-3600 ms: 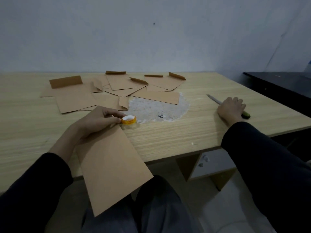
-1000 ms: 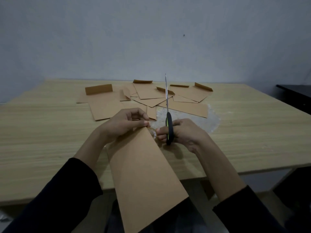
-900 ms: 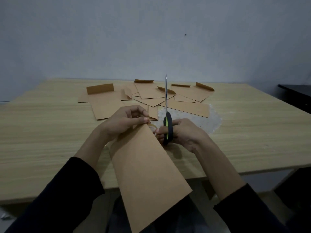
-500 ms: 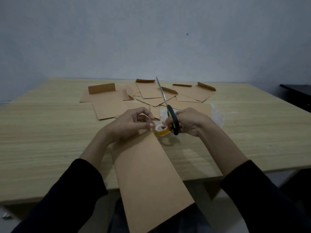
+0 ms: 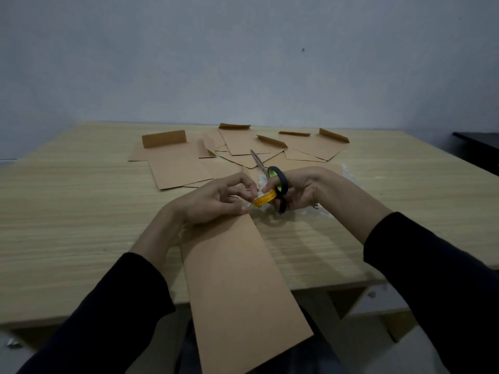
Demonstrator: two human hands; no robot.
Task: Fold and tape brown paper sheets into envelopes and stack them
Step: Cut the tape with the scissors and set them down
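Though half hidden, yellow tape roll (image 5: 266, 198).

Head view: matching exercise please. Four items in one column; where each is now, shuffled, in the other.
Items
1. scissors
2. tape roll
3. brown sheet
4. folded envelopes

Places
A. spread over the far part of the table
B. yellow, between the two hands
C. gripped by the right hand, blades pointing away from the person
D. top edge at the left hand, lower end past the table's near edge

Pairs: 1-C; 2-B; 3-D; 4-A
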